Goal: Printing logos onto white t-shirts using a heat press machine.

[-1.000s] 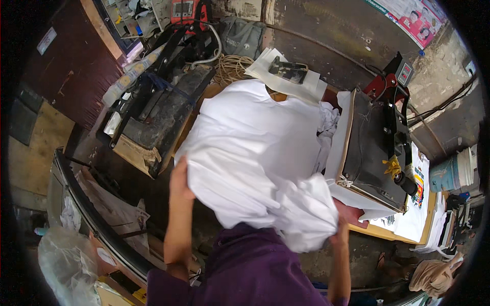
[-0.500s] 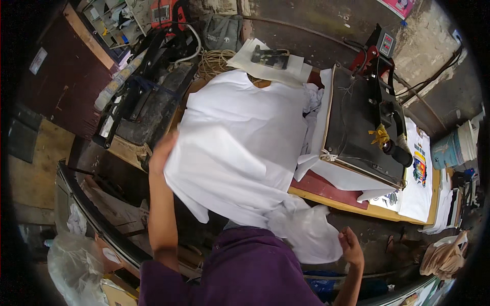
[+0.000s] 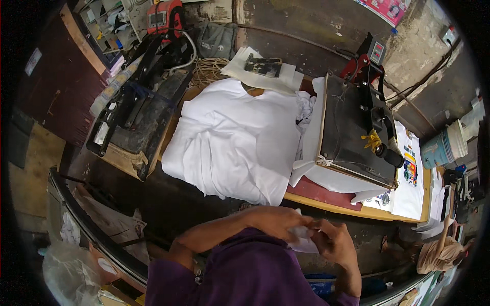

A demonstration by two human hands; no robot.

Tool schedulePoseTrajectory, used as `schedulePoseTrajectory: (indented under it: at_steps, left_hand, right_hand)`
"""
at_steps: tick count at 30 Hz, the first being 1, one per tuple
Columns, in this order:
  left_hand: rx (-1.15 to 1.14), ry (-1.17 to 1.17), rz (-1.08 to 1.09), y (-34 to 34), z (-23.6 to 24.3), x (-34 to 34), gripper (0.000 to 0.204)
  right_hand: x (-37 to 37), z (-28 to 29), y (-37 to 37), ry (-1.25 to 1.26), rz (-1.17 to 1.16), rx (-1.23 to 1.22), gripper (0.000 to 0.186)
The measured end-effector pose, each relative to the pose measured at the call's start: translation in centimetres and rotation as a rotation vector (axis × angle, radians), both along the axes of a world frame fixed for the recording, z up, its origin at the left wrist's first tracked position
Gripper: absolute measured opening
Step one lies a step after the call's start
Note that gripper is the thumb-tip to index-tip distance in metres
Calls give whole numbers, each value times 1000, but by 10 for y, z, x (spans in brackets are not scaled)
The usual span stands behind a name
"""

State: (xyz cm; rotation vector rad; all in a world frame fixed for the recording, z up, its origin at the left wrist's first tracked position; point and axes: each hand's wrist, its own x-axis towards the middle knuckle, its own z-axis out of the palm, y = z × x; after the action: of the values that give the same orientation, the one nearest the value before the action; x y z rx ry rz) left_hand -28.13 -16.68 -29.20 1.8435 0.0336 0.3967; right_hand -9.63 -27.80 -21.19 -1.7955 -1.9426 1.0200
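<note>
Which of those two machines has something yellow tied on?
The right press: yellow material is knotted near its black handle. The left press, across the white shirt, shows a dark blue tie.

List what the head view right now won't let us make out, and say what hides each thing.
In the head view:
- Small white piece: full shape hidden by the left hand and right hand.
- Left hand's exact grip: motion blur.
- Whatever lies beneath the white garment: covered by it.
- Pink poster: cut off by the top edge.
</note>
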Motion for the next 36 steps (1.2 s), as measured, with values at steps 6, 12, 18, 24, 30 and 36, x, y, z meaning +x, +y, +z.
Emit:
schedulePoseTrajectory:
  at_steps: [6, 12, 18, 24, 30, 36]
  left_hand:
    - [-219, 94, 87, 30, 4, -75, 20]
    - [-337, 388, 85, 51, 20, -164, 23]
    - [-48, 411, 158, 97, 46, -205, 32]
    - [516, 410, 1226, 191, -17, -189, 41]
    - [413, 764, 1082, 169, -155, -203, 50]
    - [460, 976, 1122, 125, -248, -188, 66]
  right_hand:
    - [9, -30, 16, -564, 33, 167, 37]
    - [26, -55, 31, -252, 38, 258, 35]
    - [20, -22, 88, -55, 509, 109, 42]
    - [-18, -11, 181, -399, 70, 824, 37]
    - [107, 25, 153, -543, -287, 1115, 30]
    - [259, -34, 136, -288, -643, 770, 19]
